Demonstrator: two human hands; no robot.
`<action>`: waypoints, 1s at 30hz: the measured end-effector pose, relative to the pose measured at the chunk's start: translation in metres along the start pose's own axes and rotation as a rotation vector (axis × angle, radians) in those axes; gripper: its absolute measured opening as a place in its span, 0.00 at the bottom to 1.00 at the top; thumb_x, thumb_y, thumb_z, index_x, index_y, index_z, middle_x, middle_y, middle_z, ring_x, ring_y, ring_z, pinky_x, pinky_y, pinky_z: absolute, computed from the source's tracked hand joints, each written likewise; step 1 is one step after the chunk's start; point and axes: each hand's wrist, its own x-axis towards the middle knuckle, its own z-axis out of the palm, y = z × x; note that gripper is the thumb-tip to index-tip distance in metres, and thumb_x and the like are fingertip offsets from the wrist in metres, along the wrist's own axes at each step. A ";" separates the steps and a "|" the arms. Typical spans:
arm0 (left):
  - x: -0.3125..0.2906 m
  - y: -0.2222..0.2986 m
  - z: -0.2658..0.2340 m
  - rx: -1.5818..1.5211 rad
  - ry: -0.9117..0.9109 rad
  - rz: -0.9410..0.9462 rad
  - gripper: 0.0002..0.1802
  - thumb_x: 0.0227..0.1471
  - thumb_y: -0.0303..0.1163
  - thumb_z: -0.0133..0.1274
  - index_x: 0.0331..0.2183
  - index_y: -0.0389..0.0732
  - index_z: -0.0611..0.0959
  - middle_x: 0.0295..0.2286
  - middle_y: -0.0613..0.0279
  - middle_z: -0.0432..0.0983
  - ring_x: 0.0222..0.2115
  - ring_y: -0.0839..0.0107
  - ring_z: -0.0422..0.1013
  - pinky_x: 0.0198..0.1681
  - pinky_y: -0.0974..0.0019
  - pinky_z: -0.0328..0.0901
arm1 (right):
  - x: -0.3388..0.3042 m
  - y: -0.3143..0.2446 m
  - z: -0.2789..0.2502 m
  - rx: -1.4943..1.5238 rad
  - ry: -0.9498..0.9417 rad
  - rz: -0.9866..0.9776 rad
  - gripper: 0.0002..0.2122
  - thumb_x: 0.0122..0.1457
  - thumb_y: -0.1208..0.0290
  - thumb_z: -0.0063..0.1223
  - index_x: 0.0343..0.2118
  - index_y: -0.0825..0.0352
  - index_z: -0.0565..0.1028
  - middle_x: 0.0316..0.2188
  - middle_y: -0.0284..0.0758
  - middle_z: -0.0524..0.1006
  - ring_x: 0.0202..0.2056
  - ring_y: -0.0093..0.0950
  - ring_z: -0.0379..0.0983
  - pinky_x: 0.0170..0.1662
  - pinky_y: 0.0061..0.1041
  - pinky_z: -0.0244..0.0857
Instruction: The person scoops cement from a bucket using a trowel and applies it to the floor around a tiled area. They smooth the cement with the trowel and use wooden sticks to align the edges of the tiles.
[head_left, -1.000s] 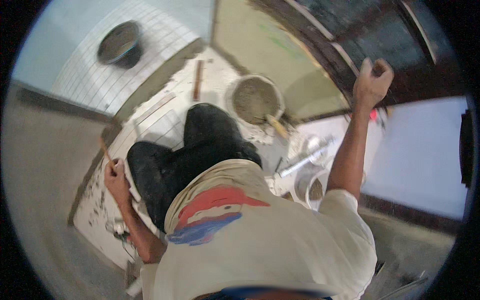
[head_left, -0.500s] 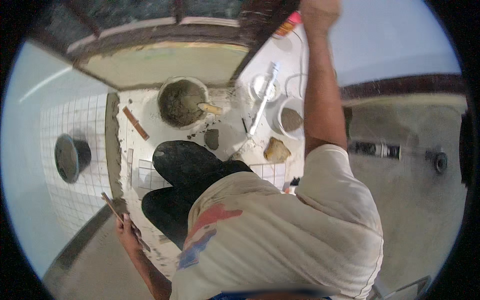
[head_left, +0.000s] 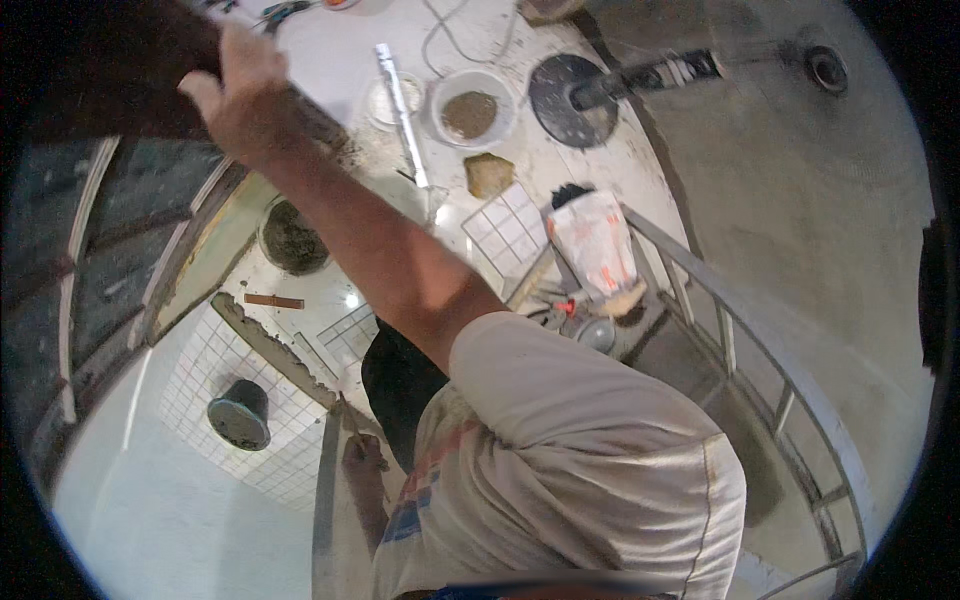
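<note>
My right arm stretches across to the far left. My right hand [head_left: 245, 95] has its thumb and fingers apart and holds nothing; it is in front of a dark brown beam [head_left: 110, 60], but I cannot tell whether it touches it. Low beside my body, my left hand [head_left: 365, 458] is closed around a thin brown strip [head_left: 346, 412], its tip pointing away from me. Under my right forearm, a bucket of grey mortar [head_left: 292, 238] is partly hidden. A flat reddish-brown strip [head_left: 274, 301] lies on the white floor near it.
A dark bucket [head_left: 240, 415] rests by white tiles at left. Ahead stand a white tub of sand [head_left: 470, 112], a silver bar [head_left: 402, 115] and a yellowish chunk [head_left: 490, 175]. A tile sheet [head_left: 505, 228], a white bag [head_left: 595, 245] and a metal railing [head_left: 770, 300] are right.
The view has swung to the right, bringing the bag and railing into sight. My right hand has gone from the upper right to the upper left. My left hand keeps its strip.
</note>
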 end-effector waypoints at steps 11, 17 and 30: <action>-0.050 -0.017 -0.128 0.375 -0.132 -0.114 0.14 0.58 0.40 0.60 0.34 0.37 0.84 0.26 0.63 0.80 0.24 0.70 0.75 0.26 0.62 0.68 | -0.177 0.052 -0.174 -0.332 -0.869 0.437 0.20 0.52 0.62 0.60 0.47 0.66 0.78 0.40 0.45 0.79 0.43 0.47 0.75 0.48 0.46 0.69; -0.066 0.086 -0.070 0.362 -0.138 -0.250 0.05 0.56 0.31 0.59 0.30 0.40 0.83 0.21 0.65 0.77 0.20 0.74 0.71 0.22 0.70 0.64 | -0.340 0.096 -0.461 -0.812 -1.180 0.812 0.12 0.50 0.63 0.54 0.27 0.66 0.83 0.35 0.48 0.82 0.43 0.45 0.79 0.49 0.42 0.71; -0.070 0.111 -0.089 0.752 -0.132 -0.023 0.19 0.57 0.43 0.61 0.23 0.38 0.82 0.20 0.63 0.78 0.20 0.69 0.72 0.24 0.61 0.64 | -0.357 -0.022 -0.565 -0.806 -1.333 0.725 0.13 0.58 0.62 0.54 0.37 0.67 0.78 0.42 0.45 0.78 0.48 0.45 0.75 0.49 0.43 0.69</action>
